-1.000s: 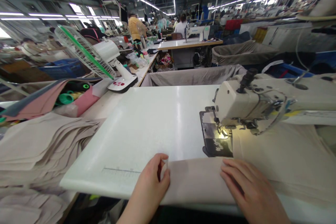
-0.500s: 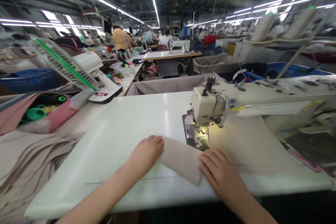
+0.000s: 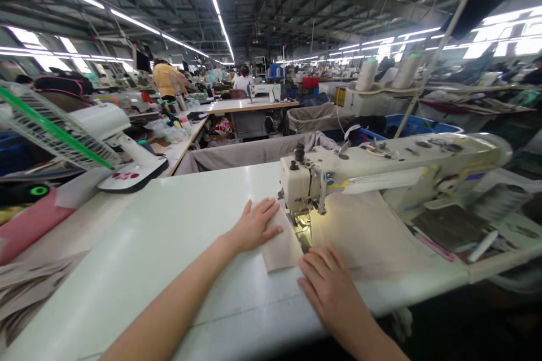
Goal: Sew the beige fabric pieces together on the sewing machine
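My left hand (image 3: 255, 225) lies flat with fingers spread on a small beige fabric piece (image 3: 283, 251), just left of the sewing machine's needle area. The sewing machine (image 3: 301, 183) has a lit presser foot (image 3: 302, 222) above a metal plate. My right hand (image 3: 328, 285) is in front of the foot, fingers bent and close together on the near left edge of a larger beige fabric panel (image 3: 355, 231). That panel lies under the machine arm. The right fingertips hide where the two fabrics come closest, so I cannot tell whether they overlap.
A white fan (image 3: 133, 166) with a green-rimmed cage stands at left, near stacked fabric pieces (image 3: 31, 287). Pink-handled scissors or snips (image 3: 434, 244) lie at right. Beyond the table hang fabric-lined bins (image 3: 254, 152); thread cones (image 3: 366, 74) stand behind the machine.
The small fabric piece has moved up against the needle area and turned. My left hand now lies flat on it; my right hand has shifted from its corner to the larger panel's edge. The view has turned right.
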`<state>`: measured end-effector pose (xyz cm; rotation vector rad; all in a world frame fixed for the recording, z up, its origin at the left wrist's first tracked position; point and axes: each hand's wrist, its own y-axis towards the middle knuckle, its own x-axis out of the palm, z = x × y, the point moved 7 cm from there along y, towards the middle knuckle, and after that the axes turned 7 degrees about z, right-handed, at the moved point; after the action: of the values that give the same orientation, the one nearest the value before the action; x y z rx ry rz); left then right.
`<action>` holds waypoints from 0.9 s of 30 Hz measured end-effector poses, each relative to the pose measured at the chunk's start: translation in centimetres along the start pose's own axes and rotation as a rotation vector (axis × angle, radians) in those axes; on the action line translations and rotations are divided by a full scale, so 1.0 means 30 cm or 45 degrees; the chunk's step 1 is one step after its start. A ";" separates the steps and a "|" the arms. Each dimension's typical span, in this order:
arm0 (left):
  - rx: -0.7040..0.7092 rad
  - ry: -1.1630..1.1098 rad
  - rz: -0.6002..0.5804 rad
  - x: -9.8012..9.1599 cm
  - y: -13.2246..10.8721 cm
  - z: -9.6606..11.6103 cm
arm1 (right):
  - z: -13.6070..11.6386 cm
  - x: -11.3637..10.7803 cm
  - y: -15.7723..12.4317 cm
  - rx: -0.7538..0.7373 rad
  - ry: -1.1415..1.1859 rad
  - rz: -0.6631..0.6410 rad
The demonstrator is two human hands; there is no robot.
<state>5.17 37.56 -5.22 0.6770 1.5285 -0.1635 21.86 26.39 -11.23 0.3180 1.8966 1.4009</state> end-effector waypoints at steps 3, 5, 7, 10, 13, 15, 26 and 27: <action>0.081 -0.027 -0.033 -0.004 0.066 -0.011 | 0.010 0.017 0.018 0.008 -0.005 -0.015; 0.119 -0.054 -0.032 -0.006 0.100 -0.003 | 0.017 0.026 0.031 0.006 -0.015 -0.024; 0.133 -0.073 -0.011 -0.006 0.124 0.006 | 0.023 0.032 0.042 -0.010 -0.014 -0.039; 0.122 -0.066 0.016 -0.004 0.139 0.019 | 0.035 0.037 0.051 -0.024 0.007 -0.091; 0.083 0.004 0.116 -0.026 0.128 0.044 | 0.046 0.032 0.055 -0.026 0.009 -0.118; 0.075 0.010 0.214 -0.053 0.091 0.082 | 0.045 0.028 0.054 -0.044 0.000 -0.136; 0.468 0.079 0.112 0.061 -0.407 0.314 | -0.006 -0.063 0.012 -0.011 0.251 -0.119; 0.512 0.111 0.141 0.079 -0.443 0.324 | 0.001 -0.076 0.015 0.019 0.259 -0.075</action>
<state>7.02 22.68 -12.46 1.0974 1.5509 -0.3674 23.37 25.24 -9.90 0.1291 2.0635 1.4254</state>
